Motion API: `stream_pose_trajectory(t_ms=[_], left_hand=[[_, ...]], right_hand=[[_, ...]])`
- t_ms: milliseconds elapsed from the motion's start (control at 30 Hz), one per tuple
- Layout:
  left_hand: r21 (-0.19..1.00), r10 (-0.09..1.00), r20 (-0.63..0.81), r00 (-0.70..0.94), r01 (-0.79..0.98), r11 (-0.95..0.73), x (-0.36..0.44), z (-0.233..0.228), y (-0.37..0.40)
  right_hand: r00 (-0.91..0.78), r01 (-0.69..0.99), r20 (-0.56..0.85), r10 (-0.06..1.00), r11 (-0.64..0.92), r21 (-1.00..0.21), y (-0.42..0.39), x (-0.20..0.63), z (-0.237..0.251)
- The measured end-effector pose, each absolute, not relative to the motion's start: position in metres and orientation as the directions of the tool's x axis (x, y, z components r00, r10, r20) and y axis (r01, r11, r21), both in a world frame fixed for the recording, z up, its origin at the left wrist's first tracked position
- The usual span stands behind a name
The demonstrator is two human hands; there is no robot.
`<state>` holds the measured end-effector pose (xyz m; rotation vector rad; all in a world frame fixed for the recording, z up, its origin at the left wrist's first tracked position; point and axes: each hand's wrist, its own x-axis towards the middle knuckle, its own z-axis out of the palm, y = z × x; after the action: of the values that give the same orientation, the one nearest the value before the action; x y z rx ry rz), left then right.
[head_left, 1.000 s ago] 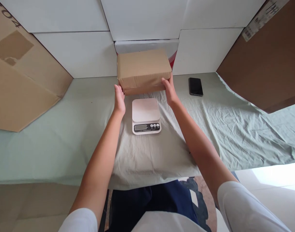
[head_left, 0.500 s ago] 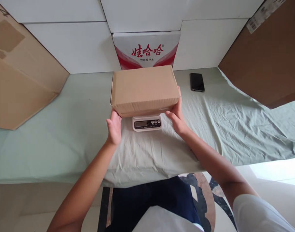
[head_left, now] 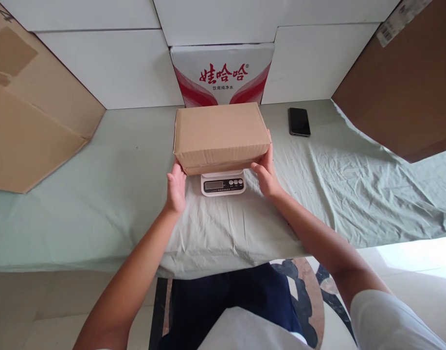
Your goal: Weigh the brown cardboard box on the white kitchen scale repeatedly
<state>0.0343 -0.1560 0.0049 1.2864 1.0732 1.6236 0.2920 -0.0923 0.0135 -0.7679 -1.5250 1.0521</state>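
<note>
A plain brown box [head_left: 221,136] is seen sitting right over a small white scale [head_left: 223,183] – most of the scale is hidden under it, only the front strip with the display and buttons is left showing. Whether the box's full weight is already on the scale can't be told from here.

The box is gripped from both ends: the left hand [head_left: 176,188] is pressed against its lower left corner, the right hand [head_left: 266,175] is cupped around the lower right corner, fingers [head_left: 269,151] laid up the side. So both sets of fingers are closed onto the box, not let go.

Everything is set on a bench covered with a wrinkled pale green sheet [head_left: 98,194]. A black phone [head_left: 299,121] is lying face up well off to the right of the box. Just behind the box a white carton with red lettering [head_left: 223,73] is propped against white panels, and big brown cardboard sheets [head_left: 29,112] are leaned at both sides.
</note>
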Motion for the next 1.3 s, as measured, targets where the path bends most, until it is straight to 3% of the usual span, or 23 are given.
stream_pose_trajectory(t_ms=[833,967,1033,1300], left_hand=[[0.925,0.917,0.367,-0.154,-0.047,-0.378,0.033,0.008,-0.156],[0.834,0.776,0.544,-0.319,0.101,-0.542,0.013,0.009,-0.153],[0.829,0.733,0.542,-0.411,0.114,-0.548,-0.001,0.010,-0.152],[0.882,0.792,0.442,-0.421,0.043,-0.469,-0.009,0.004,-0.149]], right_hand=[[-0.197,-0.037,0.400,0.895,0.401,-0.915,-0.100,0.290,0.019],[-0.101,-0.018,0.413,0.905,0.413,-0.910,-0.093,0.295,0.017],[-0.035,-0.051,0.388,0.921,0.386,-0.921,-0.089,0.301,0.017],[0.056,-0.137,0.288,0.956,0.293,-0.946,-0.083,0.310,0.017]])
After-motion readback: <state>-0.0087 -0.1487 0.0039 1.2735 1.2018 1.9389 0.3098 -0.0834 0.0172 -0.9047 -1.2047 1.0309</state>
